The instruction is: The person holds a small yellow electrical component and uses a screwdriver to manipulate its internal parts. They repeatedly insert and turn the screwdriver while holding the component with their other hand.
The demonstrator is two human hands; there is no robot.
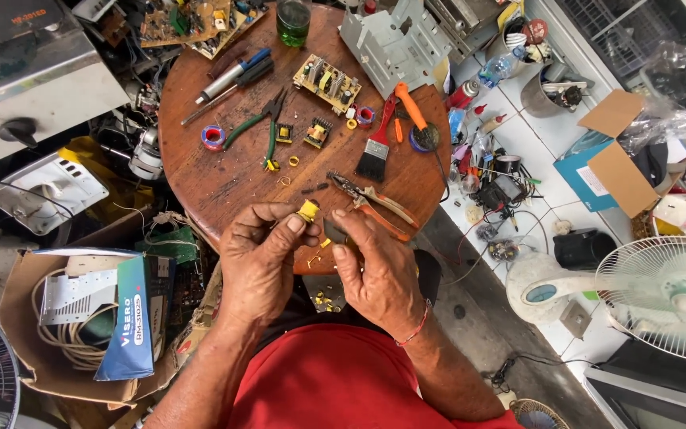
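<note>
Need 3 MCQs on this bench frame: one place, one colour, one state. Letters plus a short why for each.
1. Where does the paintbrush lie?
A. On the round wooden table, right of centre
B. On the tiled floor
C. Inside the cardboard box

2. What colour is the small part pinched by the left hand?
A. Blue
B. Yellow
C. White

3. What is the state of the right hand?
A. Flat on the table, empty
B. Raised near the left hand, fingers closed on a small dark piece
C. Gripping the green-handled pliers

Answers:
1 A: the brush rests on the wood beside an orange-handled tool.
2 B: yellow shows between thumb and forefinger.
3 B: both hands meet at the table's near edge; the pliers lie untouched farther up.
</note>
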